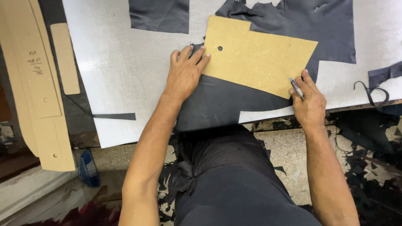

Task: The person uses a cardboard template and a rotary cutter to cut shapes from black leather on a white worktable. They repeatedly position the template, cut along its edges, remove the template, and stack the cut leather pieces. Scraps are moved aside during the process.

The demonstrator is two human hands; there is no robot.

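Pressing tan holed template (259,58) w/ flat, spread left hand (184,73); right hand (310,100) clamped on pen (296,88).

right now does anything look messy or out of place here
Yes: dark offcuts litter the floor, and a thin curled strip hangs at the table edge. The cardboard template sits flat under the left hand.

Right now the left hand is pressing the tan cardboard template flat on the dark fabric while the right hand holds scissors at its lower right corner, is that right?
Not quite. The right hand holds a slim pen-like tool, not scissors, at the template's lower right corner. The rest stands: the left hand presses the tan cardboard template flat on the dark fabric, as the head view shows.
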